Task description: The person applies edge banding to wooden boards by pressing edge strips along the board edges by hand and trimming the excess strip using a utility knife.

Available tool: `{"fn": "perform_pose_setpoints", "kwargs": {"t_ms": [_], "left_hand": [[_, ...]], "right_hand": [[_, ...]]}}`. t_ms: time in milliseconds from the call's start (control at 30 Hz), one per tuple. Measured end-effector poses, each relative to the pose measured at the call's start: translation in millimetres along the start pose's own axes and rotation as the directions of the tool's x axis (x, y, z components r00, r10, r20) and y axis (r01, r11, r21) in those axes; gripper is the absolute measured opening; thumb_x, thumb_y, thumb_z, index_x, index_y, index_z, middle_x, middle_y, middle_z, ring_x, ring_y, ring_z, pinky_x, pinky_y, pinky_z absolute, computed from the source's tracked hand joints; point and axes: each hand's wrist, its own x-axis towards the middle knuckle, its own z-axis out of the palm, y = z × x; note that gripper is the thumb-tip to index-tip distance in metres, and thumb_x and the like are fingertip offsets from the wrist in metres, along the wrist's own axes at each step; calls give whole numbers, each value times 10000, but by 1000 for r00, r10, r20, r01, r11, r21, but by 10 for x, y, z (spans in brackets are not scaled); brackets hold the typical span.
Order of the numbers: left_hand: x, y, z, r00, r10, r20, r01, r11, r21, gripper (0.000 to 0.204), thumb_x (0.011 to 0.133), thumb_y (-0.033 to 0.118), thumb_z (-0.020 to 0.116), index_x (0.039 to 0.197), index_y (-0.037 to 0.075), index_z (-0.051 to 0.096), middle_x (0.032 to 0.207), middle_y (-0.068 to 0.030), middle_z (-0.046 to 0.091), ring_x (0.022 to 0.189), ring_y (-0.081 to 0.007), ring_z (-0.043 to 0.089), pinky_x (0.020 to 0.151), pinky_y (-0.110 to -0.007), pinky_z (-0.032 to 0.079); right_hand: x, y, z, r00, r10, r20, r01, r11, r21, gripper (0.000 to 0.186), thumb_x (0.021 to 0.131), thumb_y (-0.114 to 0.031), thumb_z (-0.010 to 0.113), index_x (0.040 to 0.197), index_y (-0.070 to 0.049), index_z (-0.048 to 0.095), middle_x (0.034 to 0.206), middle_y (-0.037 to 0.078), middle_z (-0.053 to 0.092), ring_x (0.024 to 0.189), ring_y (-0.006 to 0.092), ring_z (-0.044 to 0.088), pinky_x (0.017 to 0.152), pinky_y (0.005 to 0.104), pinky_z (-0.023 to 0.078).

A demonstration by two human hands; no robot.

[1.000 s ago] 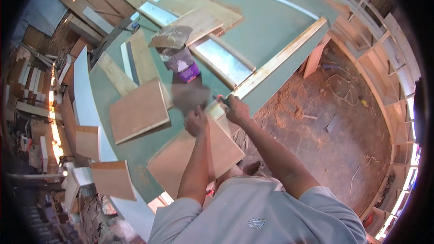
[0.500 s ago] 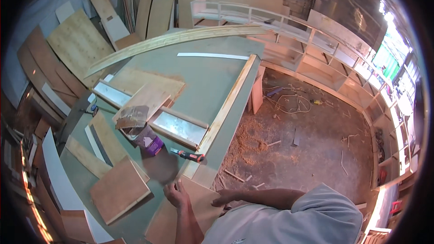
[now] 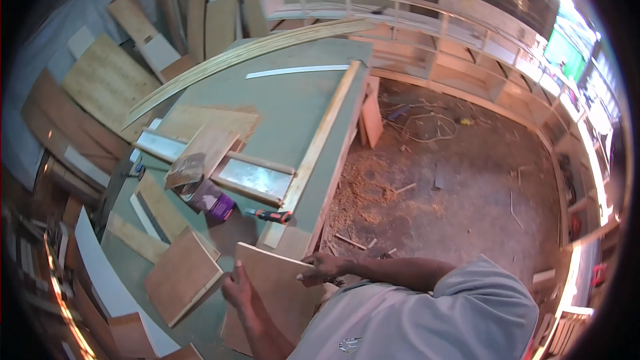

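Left hand grips the left edge of a flat, rectangular, brown wood-faced panel with a pale cut edge; thumb points up along the side, other fingers curled, tips partly hidden. Right hand pinches the same panel near its far right corner, fingers nearly closed on the edge; underside grip can't be seen. Panel sits right in front of the torso at the near end of the table, far edge looking raised, so tilted; how much it rests on anything, can't tell.

Step in hand reads as two-handed handling of the panel. Next move probably calls for both hands working together, firm on the edges, level control, clear of the knife.

Pose: left forearm comes up from the lower edge, angled up-left; right forearm runs almost sideways from the right, elbow out, hand pointing left.

Just beyond: red-and-black-handled utility knife lying by a long pale wooden strip. Left of the knife, a purple-and-grey container; nearer the left hand, a second brown square wooden panel. All on a large grey-green tabletop. Further: shiny silvery panel with wooden side rails, thin white strip. Right: brown floor with sawdust. Far back: pale open wooden shelf frame.
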Motion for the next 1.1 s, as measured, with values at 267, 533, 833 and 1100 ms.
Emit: {"fn": "perform_pose_setpoints", "kwargs": {"t_ms": [267,533,833,1100], "left_hand": [[-273,759,-457,959,281,-28,-282,948,-148,560,875,535,755,952,-18,709,829,-186,677,745,-340,653,676,-439,509],[-1044,2957,306,651,751,-108,-752,619,-226,457,756,339,870,1149,129,766,752,-49,595,709,-247,583,652,-406,446],[-2106,4558,1466,408,911,-53,-902,394,-175,488,712,204,865,1191,223,774,841,-11,619,803,-233,604,761,-414,443],[-2838,5221,2183,384,923,11,-868,365,-337,478,724,142,848,1190,220,775,882,-6,648,836,-219,621,813,-399,449]], "right_hand": [[-953,-145,-765,957,-106,-271,130,989,71,579,870,-481,796,1209,-23,698,1011,70,717,963,142,655,864,313,536],[-2336,197,-2028,895,-72,-440,-40,970,-241,555,899,-368,801,1301,-14,659,1213,91,701,1152,191,617,1026,360,479],[-3727,633,-3073,298,-221,-929,526,850,-34,531,976,-541,620,1055,-20,681,1020,14,637,1013,133,561,933,318,442],[-4350,1017,-3552,23,40,-999,605,795,46,450,957,-388,612,1128,14,718,1065,67,707,1003,155,615,931,306,452]]}}
